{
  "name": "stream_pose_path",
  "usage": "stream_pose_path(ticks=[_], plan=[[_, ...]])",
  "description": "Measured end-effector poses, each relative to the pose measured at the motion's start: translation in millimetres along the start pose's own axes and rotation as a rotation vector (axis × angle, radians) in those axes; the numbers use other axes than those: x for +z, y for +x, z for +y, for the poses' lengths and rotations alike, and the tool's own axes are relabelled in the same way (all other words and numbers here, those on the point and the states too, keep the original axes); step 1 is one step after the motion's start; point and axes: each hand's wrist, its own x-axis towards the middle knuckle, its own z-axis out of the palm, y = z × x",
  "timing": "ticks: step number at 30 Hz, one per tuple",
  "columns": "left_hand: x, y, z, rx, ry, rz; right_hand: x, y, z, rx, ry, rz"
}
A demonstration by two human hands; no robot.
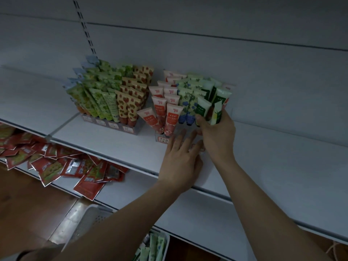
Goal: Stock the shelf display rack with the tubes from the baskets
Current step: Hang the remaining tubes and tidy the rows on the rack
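Note:
Two clear display racks stand on the white shelf point(116, 147). The left rack point(111, 124) is packed with green and strawberry-print tubes. The right rack point(162, 138) holds pink tubes, blue-flower tubes and green-and-white tubes. My right hand point(216, 136) grips a green-and-white tube point(216, 114) at the right rack's front right corner, among its neighbours. My left hand point(178, 159) lies just in front of that rack with fingers spread and straight, holding nothing. One pink tube point(148, 116) leans out to the left.
A white basket point(90, 217) with more green tubes point(154, 247) sits low, under my left forearm. Red snack packets point(56, 162) are heaped on the shelf below at left. A slotted upright point(84, 27) runs up the back wall. Wooden floor shows at bottom left.

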Motion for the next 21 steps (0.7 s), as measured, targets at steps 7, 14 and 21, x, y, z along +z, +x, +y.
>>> stream_pose_path(ticks=[7, 14, 21], plan=[[-0.4, 0.0, -0.3, -0.009, 0.016, 0.005, -14.0, 6.8, 0.1, -0.012, -0.043, -0.032], [0.0, -0.4, -0.1, 0.013, 0.03, -0.01, -10.9, 13.5, 6.0, -0.106, -0.08, -0.056], [-39.6, 36.1, 19.0, 0.042, -0.309, 0.347, -11.8, 18.5, 3.7, -0.153, -0.117, -0.066]])
